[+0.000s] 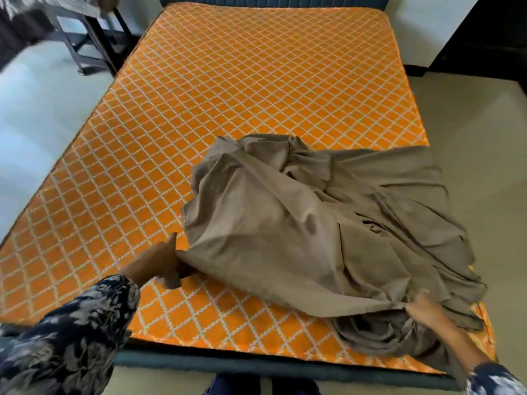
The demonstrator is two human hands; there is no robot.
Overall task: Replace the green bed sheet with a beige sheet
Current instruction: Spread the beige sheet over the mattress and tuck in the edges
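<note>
- The beige sheet is bunched on the near right part of the mattress; a fold spills past the right side towards the floor.
- No green sheet is seen in view; the orange diamond-quilted mattress top is bare beyond the pile.
- Left hand: the sheet's near left corner is pinched, forefinger extended forward past the pinch.
- Right hand: the near hem is gripped, fingers curled round gathered folds; more cloth is heaped under and right of this grip.
- Between the two grips the hem is drawn as a straight line, slightly slack.
- Handling, as judged: light, soft, fully limp, low slip on the quilted top; no shape is held, so it must be carried by edges and corners only.
- Best holds are judged to be the hem corners; the right grip is probably mid-hem, not a corner.
- Orientation: the held hem runs across the bed; the sheet's long axis cannot be told while it is crumpled. The bulk lies forward of both grips, towards the headboard.
</note>
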